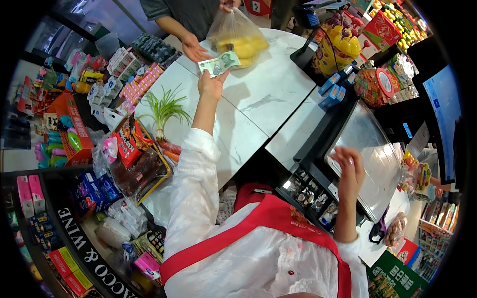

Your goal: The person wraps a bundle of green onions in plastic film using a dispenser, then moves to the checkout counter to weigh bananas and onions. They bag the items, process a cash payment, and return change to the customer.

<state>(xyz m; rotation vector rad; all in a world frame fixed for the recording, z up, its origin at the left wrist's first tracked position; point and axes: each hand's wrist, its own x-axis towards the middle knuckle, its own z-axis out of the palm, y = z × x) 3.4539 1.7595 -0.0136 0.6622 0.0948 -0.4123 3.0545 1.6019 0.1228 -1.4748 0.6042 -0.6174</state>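
Stretched forward over the white marble-look counter [261, 100], my left hand [211, 86] grips a green banknote [219, 65] by its near edge. Another person's open hand [193, 47] is at the note's far left side; whether it touches the note I cannot tell. That person's other hand [228, 5] holds up a thin plastic bag [238, 31] of yellow fruit, probably bananas [244, 46]. My right hand [349, 173], slightly blurred with loosely bent fingers, hovers by the metal weighing plate [372, 149] and shows nothing in its grasp. Beside it, a cash drawer [294, 199] of coins stands pulled out.
Spring onions [164, 110], carrots [171, 154] and packaged snacks [128, 143] lie to the left. Small blue boxes [331, 91], a yellow candy tub [337, 48] and a clear jar [374, 85] are at the right, near a monitor [441, 111]. Goods crowd the left shelf.
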